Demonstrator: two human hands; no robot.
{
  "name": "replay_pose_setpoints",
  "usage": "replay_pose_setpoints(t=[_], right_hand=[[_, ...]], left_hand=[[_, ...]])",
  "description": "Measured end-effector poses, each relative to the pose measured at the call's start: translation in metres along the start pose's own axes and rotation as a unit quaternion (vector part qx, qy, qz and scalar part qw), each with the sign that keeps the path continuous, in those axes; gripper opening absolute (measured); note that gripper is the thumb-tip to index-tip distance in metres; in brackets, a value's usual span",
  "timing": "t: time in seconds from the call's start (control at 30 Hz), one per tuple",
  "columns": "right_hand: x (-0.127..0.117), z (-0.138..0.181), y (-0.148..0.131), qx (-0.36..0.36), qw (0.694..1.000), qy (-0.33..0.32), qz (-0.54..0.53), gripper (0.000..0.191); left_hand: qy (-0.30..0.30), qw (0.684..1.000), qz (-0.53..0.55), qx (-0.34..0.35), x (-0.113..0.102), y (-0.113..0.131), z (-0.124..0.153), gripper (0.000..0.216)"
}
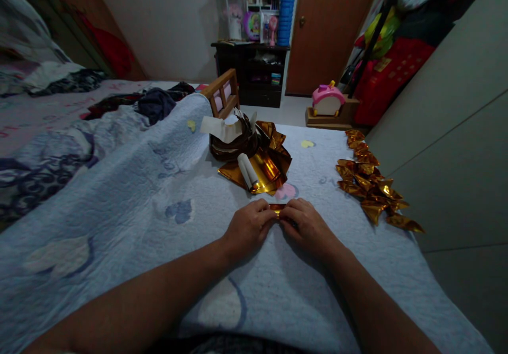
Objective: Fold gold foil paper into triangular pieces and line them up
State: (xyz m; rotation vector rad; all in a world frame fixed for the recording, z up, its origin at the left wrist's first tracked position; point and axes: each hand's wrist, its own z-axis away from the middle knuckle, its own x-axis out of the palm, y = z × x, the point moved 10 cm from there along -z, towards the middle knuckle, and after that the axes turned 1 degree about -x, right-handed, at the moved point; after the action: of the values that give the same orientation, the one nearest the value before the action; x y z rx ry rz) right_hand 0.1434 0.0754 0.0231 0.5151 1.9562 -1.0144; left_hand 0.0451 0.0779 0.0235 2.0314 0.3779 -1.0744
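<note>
My left hand (249, 226) and my right hand (306, 226) rest side by side on a pale blue quilt (159, 221), fingers curled in a pinch. Between their fingertips shows a small piece of gold foil paper (277, 208), held by both hands and mostly hidden under the fingers. Just beyond the hands lies a pile of flat gold foil sheets (266, 170) with a white roll (248, 171) on top. A row of several folded gold foil pieces (369, 182) runs along the quilt's right edge.
A dark round basket (232, 145) with white paper stands behind the foil pile. Rumpled bedding and clothes (59, 132) fill the left. A grey wall panel (456, 147) borders the right. A dark shelf unit (257, 73), a brown door (325, 31) and a pink toy (327, 100) stand beyond.
</note>
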Motion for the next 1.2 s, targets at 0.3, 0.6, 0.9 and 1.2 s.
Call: replay_pose_setpoints(t=[0.3,0.6,0.9,1.2], right_hand=[[-0.004,0.001,0.000,0.000,0.999,0.036,-0.008,0.017],[-0.029,0.001,-0.001,0.001,0.993,0.120,-0.019,0.015],[-0.033,0.001,-0.006,-0.011,0.991,0.130,-0.015,0.016],[-0.031,0.001,-0.001,0.014,0.991,0.127,-0.032,0.016]], left_hand=[[0.036,0.995,0.083,-0.031,-0.009,-0.008,-0.003,0.017],[0.060,0.992,0.094,-0.067,-0.020,-0.008,-0.005,0.029],[0.037,0.986,0.139,-0.089,-0.015,-0.010,-0.004,0.035],[0.033,0.982,0.158,-0.093,-0.009,-0.015,-0.001,0.055]])
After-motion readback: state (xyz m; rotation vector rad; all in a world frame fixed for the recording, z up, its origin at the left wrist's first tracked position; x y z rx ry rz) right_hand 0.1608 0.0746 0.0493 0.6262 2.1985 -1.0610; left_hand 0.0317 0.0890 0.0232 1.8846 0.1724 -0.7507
